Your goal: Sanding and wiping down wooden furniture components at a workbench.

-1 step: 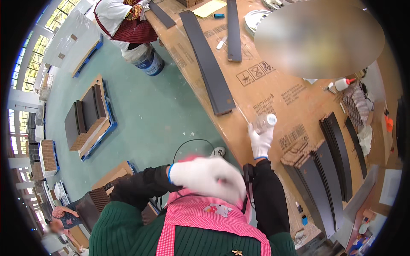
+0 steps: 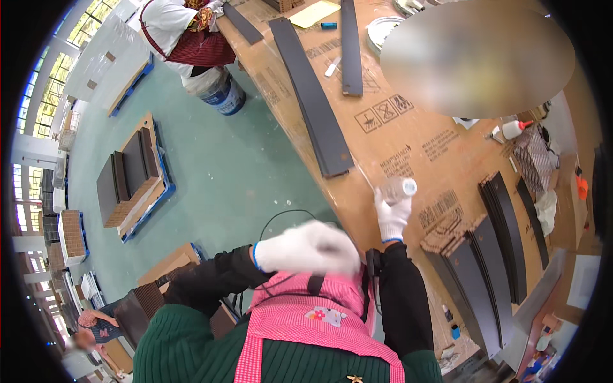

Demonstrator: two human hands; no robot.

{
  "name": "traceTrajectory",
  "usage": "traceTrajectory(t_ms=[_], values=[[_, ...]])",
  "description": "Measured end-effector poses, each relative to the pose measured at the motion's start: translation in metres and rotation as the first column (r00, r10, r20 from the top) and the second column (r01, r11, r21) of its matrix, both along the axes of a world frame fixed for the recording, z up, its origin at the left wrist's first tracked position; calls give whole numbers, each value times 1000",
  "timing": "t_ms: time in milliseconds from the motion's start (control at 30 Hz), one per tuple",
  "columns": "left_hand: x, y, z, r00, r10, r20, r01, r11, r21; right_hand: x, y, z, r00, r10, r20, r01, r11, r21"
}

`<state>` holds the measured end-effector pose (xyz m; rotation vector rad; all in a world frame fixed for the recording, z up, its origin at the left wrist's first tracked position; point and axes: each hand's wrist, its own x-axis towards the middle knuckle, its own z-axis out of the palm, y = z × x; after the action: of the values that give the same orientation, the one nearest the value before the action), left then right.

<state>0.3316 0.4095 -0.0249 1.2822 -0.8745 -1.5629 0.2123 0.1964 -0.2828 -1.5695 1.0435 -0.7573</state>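
We see white first: left hand [image 2: 305, 249] and right hand [image 2: 393, 218] gloved in it, edged blue. There's a clear bottle [image 2: 392, 187], white-capped. And we've got a pink checked apron [image 2: 278, 319] over a ribbed dark green sweater [image 2: 191, 348], black sleeves [image 2: 410, 297], charcoal boards [image 2: 310, 96], black-printed brown cardboard [image 2: 418, 169], green floor [image 2: 223, 175]!

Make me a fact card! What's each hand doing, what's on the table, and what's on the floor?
Left hand: white-gloved, blurred, in front of the pink apron; can't tell if it holds anything
Right hand: white-gloved, gripping a clear container
Table: brown cardboard, long dark boards, white squeeze bottle with red tip
Floor: bucket, stacked dark panels
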Motion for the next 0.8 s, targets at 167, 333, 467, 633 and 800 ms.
traceTrajectory(t_ms=[167,333,467,633,800], values=[[72,-2,-135,407,912,45,-869,372,327,-2,-80,-11,902,-168,398,131,984,120],[110,-29,-179,429,902,53,-879,403,255,15,-160,15,922,-292,254,327,939,-107],[117,-61,-171,518,778,356,-855,452,255,18,-194,9,925,-331,185,362,915,-176],[112,-73,-157,443,695,566,-892,407,198,5,-211,2,947,-285,149,293,956,-34],[108,-76,-165,505,799,327,-862,489,136,29,-146,44,869,-494,22,473,842,260]])
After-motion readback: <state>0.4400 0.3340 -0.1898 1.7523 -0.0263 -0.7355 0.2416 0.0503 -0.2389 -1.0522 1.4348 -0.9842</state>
